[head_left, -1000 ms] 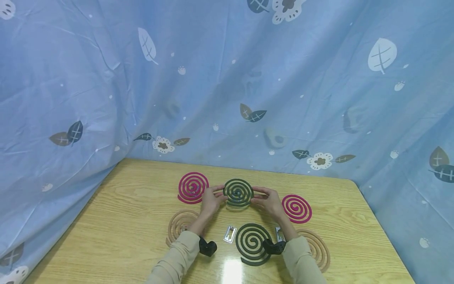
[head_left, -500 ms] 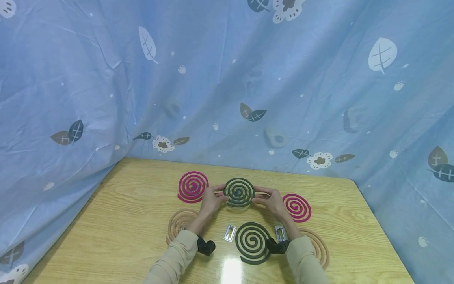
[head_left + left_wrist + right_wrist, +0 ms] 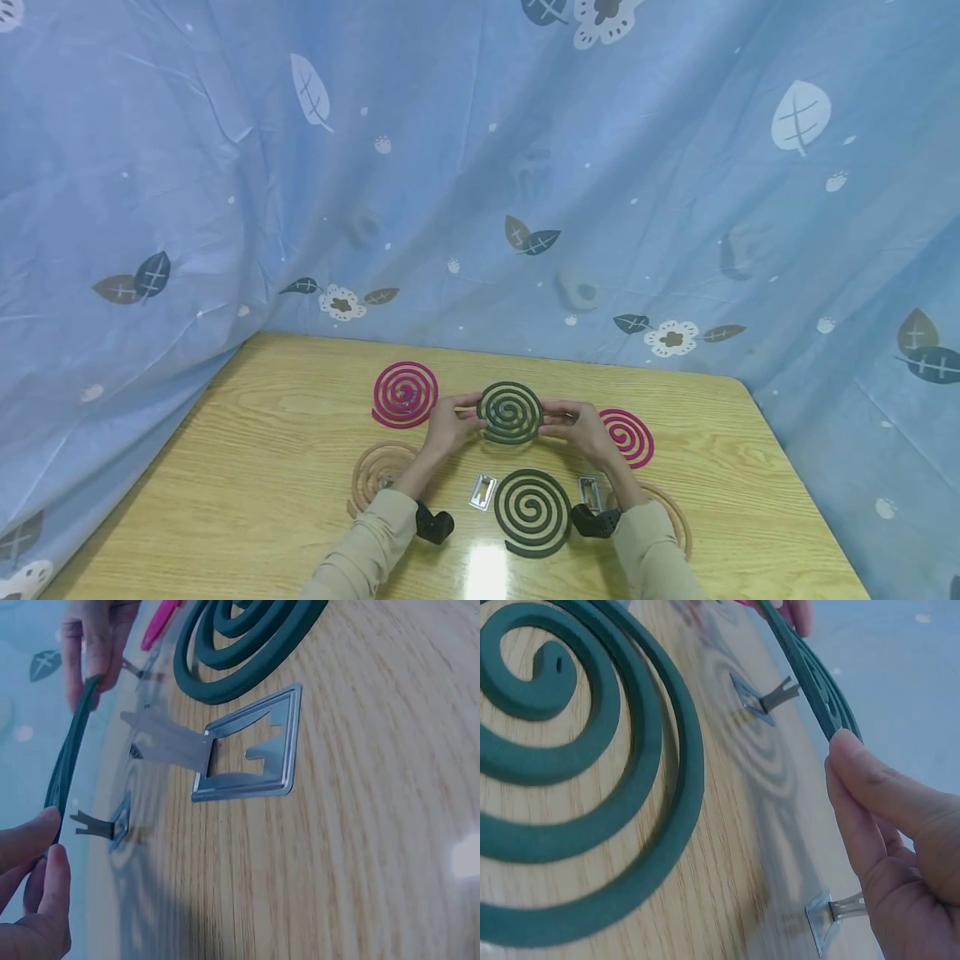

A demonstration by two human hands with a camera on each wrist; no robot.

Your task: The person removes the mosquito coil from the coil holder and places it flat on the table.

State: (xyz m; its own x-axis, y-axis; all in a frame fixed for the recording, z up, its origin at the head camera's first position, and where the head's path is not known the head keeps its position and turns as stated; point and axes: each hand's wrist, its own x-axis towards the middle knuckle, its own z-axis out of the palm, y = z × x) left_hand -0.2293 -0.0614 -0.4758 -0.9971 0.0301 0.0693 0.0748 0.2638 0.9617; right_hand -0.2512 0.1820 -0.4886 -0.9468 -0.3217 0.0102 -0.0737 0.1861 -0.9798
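Note:
Both hands hold a dark green mosquito coil (image 3: 509, 411) above the table, pinching it at opposite edges. My left hand (image 3: 447, 429) has thumb and fingers on its left rim; my right hand (image 3: 583, 429) pinches the right rim. Seen edge-on in the left wrist view, the coil (image 3: 70, 757) is tilted. Below it in the right wrist view stands a small metal coil stand (image 3: 751, 700) with its forked prong raised. A second green coil (image 3: 532, 508) lies flat nearer me, between two metal stands, one on the left (image 3: 476, 502) and one on the right (image 3: 582, 493).
At the back left lies a pink coil (image 3: 406, 392), with another pink coil (image 3: 623, 436) beyond my right forearm. A tan coil (image 3: 360, 483) is partly behind the left forearm, and a second tan coil (image 3: 681, 527) behind the right. A blue patterned curtain (image 3: 450, 167) borders the table (image 3: 262, 458).
The held coil and both hands have shifted slightly right and a little toward me. Both hands keep their pinch on its rim. The coils on the table stay in place.

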